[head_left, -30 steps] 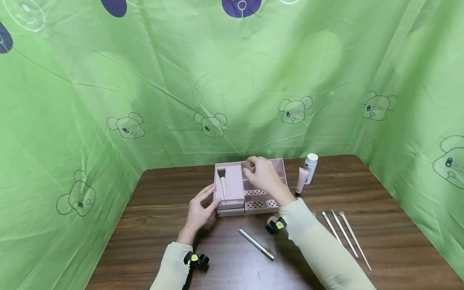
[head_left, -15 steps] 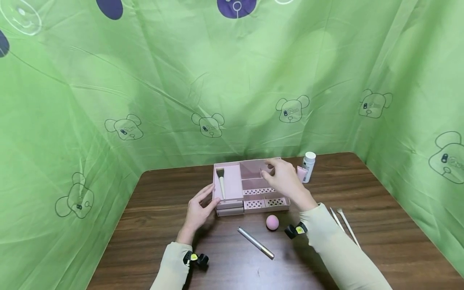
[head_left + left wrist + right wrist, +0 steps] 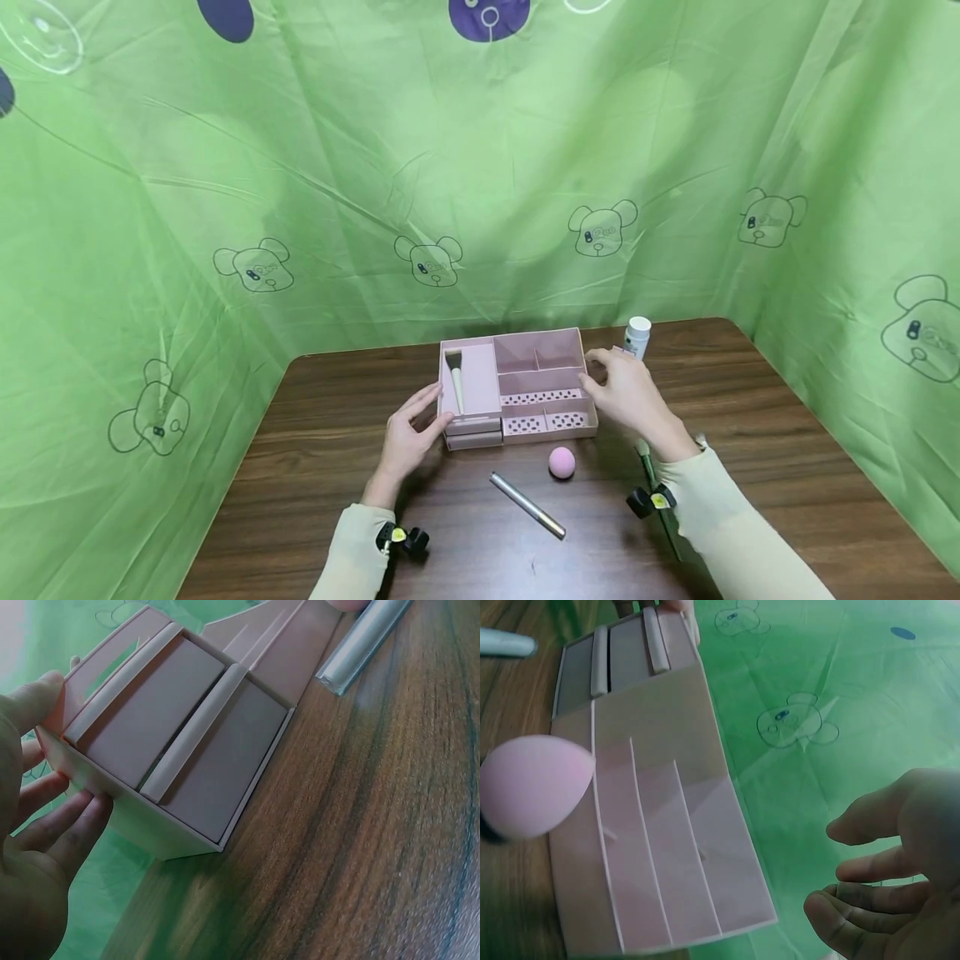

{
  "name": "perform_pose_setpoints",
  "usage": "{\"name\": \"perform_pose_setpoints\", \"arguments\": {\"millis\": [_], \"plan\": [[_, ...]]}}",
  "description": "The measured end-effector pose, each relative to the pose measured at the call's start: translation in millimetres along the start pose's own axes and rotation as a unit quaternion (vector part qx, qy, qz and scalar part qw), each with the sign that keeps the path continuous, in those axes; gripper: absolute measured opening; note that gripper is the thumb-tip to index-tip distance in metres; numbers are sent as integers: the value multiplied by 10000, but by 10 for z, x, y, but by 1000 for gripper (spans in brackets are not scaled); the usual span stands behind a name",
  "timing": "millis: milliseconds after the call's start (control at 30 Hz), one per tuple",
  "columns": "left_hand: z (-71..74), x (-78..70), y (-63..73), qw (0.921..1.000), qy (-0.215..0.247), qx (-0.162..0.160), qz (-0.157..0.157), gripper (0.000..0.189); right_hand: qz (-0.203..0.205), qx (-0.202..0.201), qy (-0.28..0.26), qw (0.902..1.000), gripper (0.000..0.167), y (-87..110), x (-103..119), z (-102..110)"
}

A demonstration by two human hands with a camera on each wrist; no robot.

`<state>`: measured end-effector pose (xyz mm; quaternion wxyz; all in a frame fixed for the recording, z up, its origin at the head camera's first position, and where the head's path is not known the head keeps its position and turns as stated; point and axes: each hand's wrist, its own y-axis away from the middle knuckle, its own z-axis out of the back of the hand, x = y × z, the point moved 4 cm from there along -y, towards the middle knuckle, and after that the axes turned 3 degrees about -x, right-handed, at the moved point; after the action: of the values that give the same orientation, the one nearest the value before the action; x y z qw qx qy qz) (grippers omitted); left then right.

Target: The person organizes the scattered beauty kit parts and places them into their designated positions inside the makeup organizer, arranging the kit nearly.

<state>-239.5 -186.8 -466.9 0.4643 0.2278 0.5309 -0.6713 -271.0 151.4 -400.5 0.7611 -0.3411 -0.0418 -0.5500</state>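
Note:
A pink makeup organizer (image 3: pixel 477 367) stands on the table; its left tray bears a makeup brush (image 3: pixel 457 385) with a pale handle. My left hand (image 3: pixel 405 442) touches the organizer's left front corner. In the left wrist view its thumb lies at the upper edge and the fingers rest on the side wall. Just past the organizer's right edge is my right hand (image 3: pixel 633 396), fingers loosely bent around nothing in the right wrist view (image 3: pixel 885 870). A pink makeup sponge (image 3: pixel 562 463) and a slim silver tube (image 3: pixel 527 505) lie in front of the organizer.
A white bottle (image 3: pixel 637 335) stands behind my right hand, which hides most of a pink squeeze tube. Near my right sleeve lies a brush (image 3: pixel 649 468), partly covered by the wrist camera. Green cloth (image 3: pixel 480 167) hangs behind the table (image 3: pixel 337 433).
My right hand has moved right, from over the organizer's back compartments to beside its right edge. The compartments and sponge have come into view. The left hand stays put.

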Motion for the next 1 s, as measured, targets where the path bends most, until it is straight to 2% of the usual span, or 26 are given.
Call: {"name": "perform_pose_setpoints", "arguments": {"millis": [200,400,600,1000], "plan": [[-2,6,1,10000,2,25,27,49,-200,61,-121,9997,31,113,-156,69],[0,16,-4,9999,-17,22,104,49,-231,92,-95,9996,27,213,-268,134],[1,6,-7,10000,-9,-11,95,49,-266,108,104,9995,34,330,-372,183],[8,-20,-4,9999,-5,-2,146,49,-313,253,208,9990,33,599,-639,158]]}}
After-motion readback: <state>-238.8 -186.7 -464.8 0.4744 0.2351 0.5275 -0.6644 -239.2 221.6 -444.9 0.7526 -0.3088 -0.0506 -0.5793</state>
